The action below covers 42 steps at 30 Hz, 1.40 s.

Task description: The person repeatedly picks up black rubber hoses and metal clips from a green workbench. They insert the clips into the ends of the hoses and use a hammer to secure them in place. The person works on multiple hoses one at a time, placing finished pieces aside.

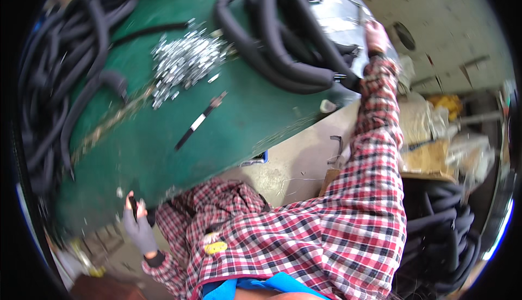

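My left hand (138, 225), in a grey fingerless glove, is at the near left edge of the green table (217, 131). Its fingers are closed on a small black piece (134, 206) whose kind I cannot make out. My right arm stretches far out along the table's right side. At its end my right hand (376, 38) is beside a thin metal thing (356, 4); blur hides its fingers. Thick black foam-covered tubes (272, 33) lie coiled just left of that hand. On the tabletop between my hands rests a black strip with a white band (199, 121).
A pile of small shiny metal pieces (185, 60) sits mid-table. More black foam tubes (60, 71) heap up along the left side. On the right are a cardboard box with plastic bags (429, 161) and another bundle of black tubes (440, 229) below it.
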Tool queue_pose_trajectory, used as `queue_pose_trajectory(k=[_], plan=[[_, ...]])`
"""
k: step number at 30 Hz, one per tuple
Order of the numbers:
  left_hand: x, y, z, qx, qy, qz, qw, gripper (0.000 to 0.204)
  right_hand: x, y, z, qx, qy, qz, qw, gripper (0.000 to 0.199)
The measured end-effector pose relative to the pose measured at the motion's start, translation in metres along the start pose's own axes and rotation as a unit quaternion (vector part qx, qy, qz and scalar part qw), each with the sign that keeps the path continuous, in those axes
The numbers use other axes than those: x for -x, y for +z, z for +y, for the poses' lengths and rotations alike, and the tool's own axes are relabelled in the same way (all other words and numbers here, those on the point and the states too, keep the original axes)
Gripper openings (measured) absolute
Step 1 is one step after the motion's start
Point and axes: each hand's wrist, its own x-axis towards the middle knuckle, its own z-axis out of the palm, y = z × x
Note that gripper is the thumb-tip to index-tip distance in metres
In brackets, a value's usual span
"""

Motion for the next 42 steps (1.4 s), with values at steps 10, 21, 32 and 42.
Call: queue_pose_trajectory(k=[10, 21, 32, 42], plan=[[-0.003, -0.005, 0.022, -0.084, -0.042, 0.055, 0.994, 0.039, -0.109, 0.049, 0.021, 0.077, 0.047, -0.174, 0.981, 0.061], [-0.004, -0.026, 0.004, 0.007, 0.110, 0.057, 0.992, 0.023, -0.153, 0.027, -0.002, -0.089, 0.014, -0.012, 0.996, 0.043], [0.066, -0.059, 0.009, -0.005, 0.149, 0.116, 0.982, 0.022, 0.139, -0.120, -0.225, -0.273, -0.253, 0.070, 0.926, 0.030], [0.070, -0.053, 0.004, 0.041, 0.247, 0.134, 0.959, 0.015, 0.423, -0.019, -0.319, -0.540, -0.296, -0.599, 0.511, 0.017]])
